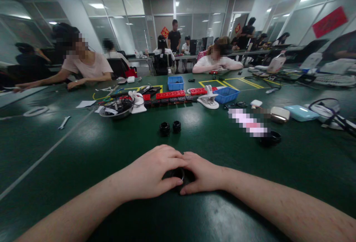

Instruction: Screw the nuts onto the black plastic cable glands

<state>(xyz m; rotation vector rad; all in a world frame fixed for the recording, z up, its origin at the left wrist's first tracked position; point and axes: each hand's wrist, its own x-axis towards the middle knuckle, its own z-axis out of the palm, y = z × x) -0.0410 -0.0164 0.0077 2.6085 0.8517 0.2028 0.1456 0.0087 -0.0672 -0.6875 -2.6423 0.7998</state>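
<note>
My left hand and my right hand curve around a dark round part with a ring-like rim, low over the green table in front of me. Thumbs lie on the near side and fingers reach over the far side, with the fingertips of both hands meeting. Most of the part is hidden by the hands, so its kind is unclear. Just beyond them, two short black ribbed cylinders with open tops, a left one and a right one, stand upright side by side.
Across the table lie a wrench, a metal bowl of cables, red power strips, white clamps and blue bins. A phone and a black ring are at right. People sit opposite.
</note>
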